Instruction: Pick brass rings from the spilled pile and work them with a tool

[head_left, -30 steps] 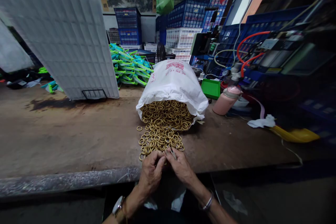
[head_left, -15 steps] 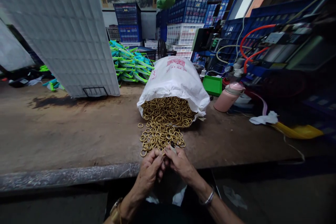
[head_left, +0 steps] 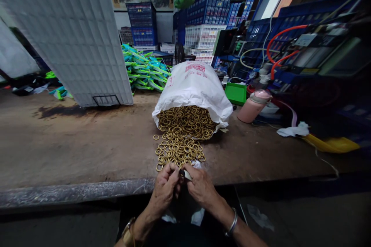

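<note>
My left hand [head_left: 165, 185] is closed in a pinch at the table's front edge; what its fingertips hold is hidden. Close against it, my right hand [head_left: 202, 186] grips a small white tool [head_left: 188, 176] whose dark end points at the left fingertips. Its exact kind is unclear. Just beyond both hands, a loose pile of brass-coloured rings [head_left: 176, 148] spreads over the table. The rings spill from the mouth of a white woven sack [head_left: 193, 85] lying on its side. A scrap of clear plastic [head_left: 197, 164] lies by the right fingers.
A white padded panel [head_left: 72, 46] stands on the wooden table [head_left: 87, 142] at left, with green and blue packets [head_left: 146, 71] behind. On the right are a pink bottle [head_left: 252, 106], a green tray [head_left: 235, 93], a yellow object [head_left: 332, 143] and a machine with red hoses [head_left: 285, 52].
The small white tool has turned in my right hand, its dark end swinging from beside the rings down to my left fingertips. The clear plastic scrap now shows. The left hand stays nearly in place.
</note>
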`<action>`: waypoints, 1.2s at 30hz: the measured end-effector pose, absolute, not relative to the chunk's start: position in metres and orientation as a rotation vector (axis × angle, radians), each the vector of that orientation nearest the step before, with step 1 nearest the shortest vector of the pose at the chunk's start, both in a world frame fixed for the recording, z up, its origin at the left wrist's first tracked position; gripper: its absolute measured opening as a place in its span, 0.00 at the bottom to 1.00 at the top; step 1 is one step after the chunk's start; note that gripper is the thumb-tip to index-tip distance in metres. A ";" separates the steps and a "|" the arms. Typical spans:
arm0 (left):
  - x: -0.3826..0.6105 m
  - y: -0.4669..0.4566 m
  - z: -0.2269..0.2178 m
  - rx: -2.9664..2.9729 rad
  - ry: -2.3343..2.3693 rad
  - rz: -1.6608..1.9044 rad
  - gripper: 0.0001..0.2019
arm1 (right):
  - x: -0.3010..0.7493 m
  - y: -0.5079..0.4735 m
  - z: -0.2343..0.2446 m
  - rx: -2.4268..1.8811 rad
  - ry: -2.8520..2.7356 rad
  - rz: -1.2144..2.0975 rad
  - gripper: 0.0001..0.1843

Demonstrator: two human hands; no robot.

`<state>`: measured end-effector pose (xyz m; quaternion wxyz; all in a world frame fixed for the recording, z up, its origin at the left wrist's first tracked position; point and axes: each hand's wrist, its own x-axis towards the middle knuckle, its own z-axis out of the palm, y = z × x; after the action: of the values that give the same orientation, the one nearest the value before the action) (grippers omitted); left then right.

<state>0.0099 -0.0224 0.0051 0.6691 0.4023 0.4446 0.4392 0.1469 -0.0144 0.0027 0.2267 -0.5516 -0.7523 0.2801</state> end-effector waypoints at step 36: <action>0.008 -0.027 0.008 0.656 0.781 0.946 0.15 | 0.208 0.037 -0.006 -2.112 -1.737 0.317 0.09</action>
<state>0.0080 -0.0268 0.0078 0.7677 0.3022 0.3600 0.4356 0.2077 0.0373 -0.0055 0.1934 -0.7528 -0.6190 0.1130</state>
